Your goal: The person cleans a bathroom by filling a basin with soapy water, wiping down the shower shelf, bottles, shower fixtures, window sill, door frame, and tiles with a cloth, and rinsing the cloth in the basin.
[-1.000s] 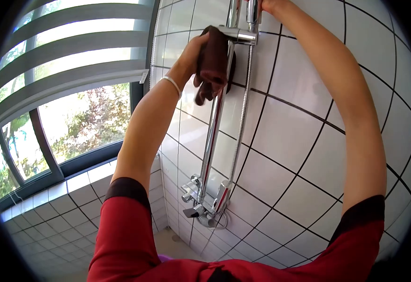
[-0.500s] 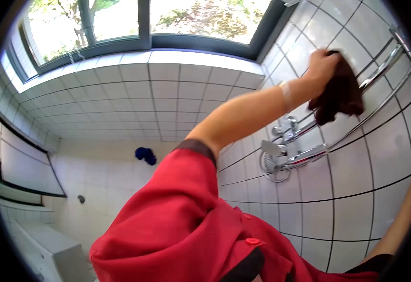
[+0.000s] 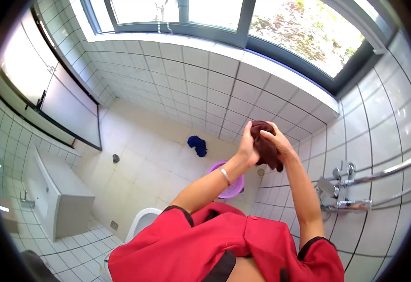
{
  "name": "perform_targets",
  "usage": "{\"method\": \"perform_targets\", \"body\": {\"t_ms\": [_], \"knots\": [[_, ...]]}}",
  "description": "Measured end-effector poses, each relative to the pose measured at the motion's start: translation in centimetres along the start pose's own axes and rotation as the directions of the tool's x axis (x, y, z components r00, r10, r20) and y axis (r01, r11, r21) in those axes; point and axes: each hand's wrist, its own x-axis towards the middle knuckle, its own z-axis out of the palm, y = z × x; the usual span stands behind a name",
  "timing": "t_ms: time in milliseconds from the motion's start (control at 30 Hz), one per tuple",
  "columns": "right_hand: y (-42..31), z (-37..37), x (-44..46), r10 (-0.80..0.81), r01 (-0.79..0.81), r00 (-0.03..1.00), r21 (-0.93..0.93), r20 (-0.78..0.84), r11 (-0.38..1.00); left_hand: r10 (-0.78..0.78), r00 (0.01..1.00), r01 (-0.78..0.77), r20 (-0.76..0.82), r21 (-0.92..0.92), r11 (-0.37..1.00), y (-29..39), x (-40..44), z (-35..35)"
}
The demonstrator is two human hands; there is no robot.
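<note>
A dark brown cloth (image 3: 267, 149) is bunched up in front of me, above the floor near the tiled wall. My left hand (image 3: 248, 146), with a pale band on its wrist, is closed around the cloth's left side. On the other side my right hand (image 3: 280, 142) grips it too, its thumb across the front. One end of the cloth dangles below the fingers. Under my left forearm, partly hidden by it, a purple basin (image 3: 236, 189) stands on the floor.
A dark blue cloth (image 3: 197, 146) and a small grey lump (image 3: 115, 158) lie on the floor. The chrome shower mixer (image 3: 354, 205) juts from the right wall. A toilet (image 3: 144, 217) and a white sink cabinet (image 3: 76, 214) stand to the left. The window (image 3: 304, 35) is above.
My left hand has come down from the right wall above the shower fittings, bringing the brown cloth. My right hand, out of sight before, now holds it too. The view has shifted, revealing the purple basin.
</note>
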Motion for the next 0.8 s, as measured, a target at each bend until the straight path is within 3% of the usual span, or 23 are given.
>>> {"method": "perform_targets", "body": {"t_ms": [67,100,133,167,200,233,267,300,367,400,433,467,533,600,633,667,767,800], "knots": [[3.1,-1.0,4.4,0.004,-0.001,0.999,0.064,-0.045,0.998,-0.074,0.997,0.08,-0.033,0.266,0.961,3.4,-0.9,-1.8],[4.4,-2.1,6.8,0.004,0.011,0.993,0.12,-0.118,0.993,-0.011,0.995,0.053,-0.099,0.43,0.902,4.9,-1.8,-2.6],[4.4,-4.2,9.1,-0.214,0.22,0.974,0.094,-0.072,0.971,0.057,0.986,0.045,-0.159,0.575,0.817,6.4,-2.8,-3.5],[1.5,-4.3,9.5,-0.338,0.368,0.907,0.082,-0.25,0.926,0.086,0.986,0.034,-0.144,0.672,0.74,9.0,-3.9,-4.9],[0.2,-9.0,12.5,-0.361,0.421,0.884,0.168,-0.298,0.892,0.114,0.986,0.018,-0.121,0.76,0.65,12.3,-4.9,-6.4],[-4.0,-10.5,13.1,-0.541,0.527,0.808,-0.124,-0.234,0.841,0.138,0.976,0.042,-0.167,0.769,0.638,15.5,-6.0,-8.8],[-6.0,-13.2,14.7,-0.604,0.588,0.747,-0.148,-0.279,0.796,0.159,0.964,0.07,-0.215,0.777,0.626,18.8,-7.2,-11.7],[-7.7,-15.7,17.3,-0.646,0.559,0.452,-0.369,-0.616,0.743,0.221,0.923,0.122,-0.315,0.784,0.608,22.1,-8.5,-13.9],[-10.2,-20.9,21.6,-0.666,0.024,0.416,-0.725,-0.619,0.689,0.306,0.823,0.231,-0.478,0.775,0.589,27.3,-10.7,-19.1],[-8.6,-26.0,25.4,-0.575,-0.092,0.545,-0.725,-0.61,0.683,0.341,0.769,0.288,-0.54,0.77,0.569,30.5,-11.6,-21.2],[-7.9,-20.3,26.9,-0.547,-0.458,0.415,-0.686,-0.727,0.566,0.359,0.734,0.312,-0.576,0.756,0.576,33.2,-12.3,-21.8],[-7.8,-13.3,28.5,-0.558,-0.763,0.257,-0.519,-0.79,0.384,0.37,0.696,0.334,-0.616,0.734,0.592,35.4,-12.6,-22.4],[-4.5,-11.9,33.6,-0.695,-0.467,0.485,-0.829,-0.531,0.307,0.391,0.669,0.33,-0.632,0.724,0.606,40.4,-12.0,-23.8],[-4.8,1.7,36.5,-0.73,-0.397,0.561,-0.901,-0.389,0.175,0.396,0.688,0.321,-0.608,0.745,0.585,44.1,-9.6,-24.1],[-5.1,8.5,37.9,-0.741,-0.357,0.594,-0.928,-0.314,0.107,0.419,0.704,0.295,-0.573,0.773,0.561,45.8,-8.7,-23.8],[-4.3,12.2,40.9,-0.836,-0.334,0.51,-0.942,-0.202,0.024,0.404,0.711,0.316,-0.575,0.775,0.547,47.2,-7.2,-22.5],[-6.2,23.0,47.0,-0.838,-0.051,0.541,-0.997,-0.078,0.06,0.34,0.833,0.212,-0.437,0.82,0.532,49.2,-1.7,-17.9],[-7.1,25.9,47.8,-0.783,-0.02,0.617,-0.997,-0.073,0.077,0.351,0.855,0.195,-0.381,0.865,0.463,49.8,-0.1,-16.9]]}}
